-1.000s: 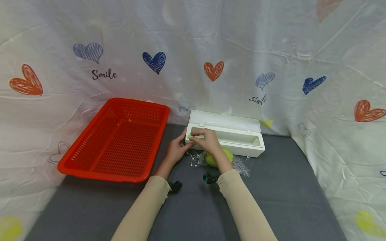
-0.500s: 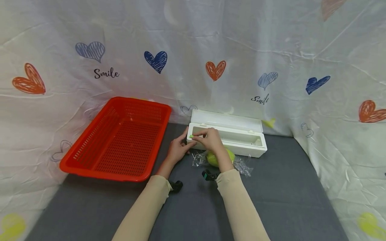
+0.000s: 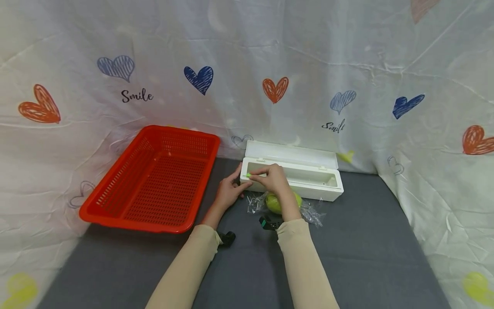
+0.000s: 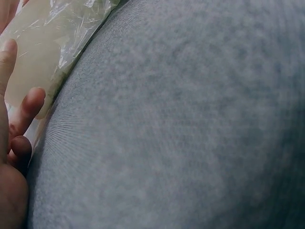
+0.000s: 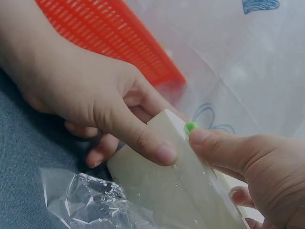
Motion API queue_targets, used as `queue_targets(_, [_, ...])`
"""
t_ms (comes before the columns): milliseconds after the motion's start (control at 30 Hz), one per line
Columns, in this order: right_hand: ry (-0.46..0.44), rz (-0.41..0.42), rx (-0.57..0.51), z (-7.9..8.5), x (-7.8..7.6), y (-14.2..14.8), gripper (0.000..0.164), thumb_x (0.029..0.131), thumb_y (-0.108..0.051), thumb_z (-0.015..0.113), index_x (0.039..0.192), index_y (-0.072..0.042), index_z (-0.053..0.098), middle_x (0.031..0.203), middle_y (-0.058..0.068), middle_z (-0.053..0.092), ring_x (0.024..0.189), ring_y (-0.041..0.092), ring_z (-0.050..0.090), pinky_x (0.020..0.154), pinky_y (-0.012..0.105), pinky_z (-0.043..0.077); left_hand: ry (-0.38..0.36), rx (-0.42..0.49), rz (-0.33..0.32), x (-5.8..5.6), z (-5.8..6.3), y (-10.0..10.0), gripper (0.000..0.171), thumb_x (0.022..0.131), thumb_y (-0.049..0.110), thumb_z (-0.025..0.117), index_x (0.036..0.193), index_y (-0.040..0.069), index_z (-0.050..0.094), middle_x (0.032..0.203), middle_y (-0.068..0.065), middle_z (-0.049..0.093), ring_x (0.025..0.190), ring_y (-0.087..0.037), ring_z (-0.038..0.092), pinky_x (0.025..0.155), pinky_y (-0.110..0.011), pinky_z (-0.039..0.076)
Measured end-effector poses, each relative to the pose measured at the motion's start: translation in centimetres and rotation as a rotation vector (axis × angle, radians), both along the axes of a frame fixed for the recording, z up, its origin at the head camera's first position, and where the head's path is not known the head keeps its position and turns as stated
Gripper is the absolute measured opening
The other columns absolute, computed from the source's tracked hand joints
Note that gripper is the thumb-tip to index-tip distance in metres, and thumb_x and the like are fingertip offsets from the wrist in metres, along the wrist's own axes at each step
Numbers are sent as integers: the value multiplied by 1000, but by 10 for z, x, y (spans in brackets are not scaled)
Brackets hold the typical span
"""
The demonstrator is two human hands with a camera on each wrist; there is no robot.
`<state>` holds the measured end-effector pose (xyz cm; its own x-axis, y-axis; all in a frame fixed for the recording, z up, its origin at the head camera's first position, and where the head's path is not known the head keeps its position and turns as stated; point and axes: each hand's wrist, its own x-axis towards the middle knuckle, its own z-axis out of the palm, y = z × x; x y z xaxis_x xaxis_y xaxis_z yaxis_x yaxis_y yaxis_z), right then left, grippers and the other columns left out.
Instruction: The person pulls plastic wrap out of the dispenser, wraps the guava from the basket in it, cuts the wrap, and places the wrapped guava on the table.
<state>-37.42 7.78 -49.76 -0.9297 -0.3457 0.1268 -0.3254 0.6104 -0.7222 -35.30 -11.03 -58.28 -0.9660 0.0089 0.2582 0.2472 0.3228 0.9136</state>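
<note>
A long white plastic cling film box stands at the back of the table, its lid tipped back and its long trough visible. My left hand holds the box's left end, thumb on the front face and index finger along the end. With thumb and fingertips, my right hand pinches a small green slider on the front rim near that same end. A yellow-green fruit wrapped in clear film lies just before the box, partly behind my right wrist.
To the left of the box stands a large red perforated basket, close to my left forearm. Behind the dark grey table cover hangs a white curtain printed with hearts.
My right hand and the green slider have shifted slightly right along the box's front rim. My left hand keeps its hold on the box end.
</note>
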Motion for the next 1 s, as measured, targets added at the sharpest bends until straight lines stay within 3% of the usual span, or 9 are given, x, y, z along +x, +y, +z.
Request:
queue_targets(167, [18,-11,-9,-2,1,2,19,95,-25,83,111,-15,86,100,10,81,52,10,30,54,28,29,7,11,-5,-1,-1,1,82,94,18,82,165,20,40,58,-12,64,49,-18,62,50,-28,49])
queue_targets(333, [54,-2,-3,-5,0,7,19,95,-26,83,109,-14,86,112,10,81,68,14,58,60,28,39,-2,-1,-15,-1,-2,1,82,95,22,82,165,21,39,54,-10,62,49,-17,63,50,-28,50])
queue_targets(433, [75,-12,16,-3,0,15,19,96,-26,82,108,-13,86,112,9,81,76,17,65,65,28,43,-9,-7,-19,-2,-2,0,83,96,23,82,166,19,37,54,-9,61,50,-17,63,51,-28,51])
queue_targets(500, [73,-42,21,-1,2,22,18,95,-26,83,107,-13,87,110,9,81,72,16,61,65,29,43,-7,-3,-8,-2,-2,-3,83,95,22,82,165,18,38,54,-8,61,50,-16,63,51,-27,51])
queue_targets(700, [17,-66,11,2,6,48,21,97,-25,81,112,-12,85,112,11,80,50,12,27,52,28,29,8,21,46,-3,0,-7,83,91,14,86,163,15,43,54,-10,60,47,-16,61,49,-25,49])
queue_targets(1000, [2,-77,-5,-2,6,70,21,97,-26,81,112,-11,85,113,12,80,54,13,29,56,30,31,0,28,15,-5,-3,1,84,92,19,85,164,19,42,56,-9,63,48,-13,61,50,-25,49])
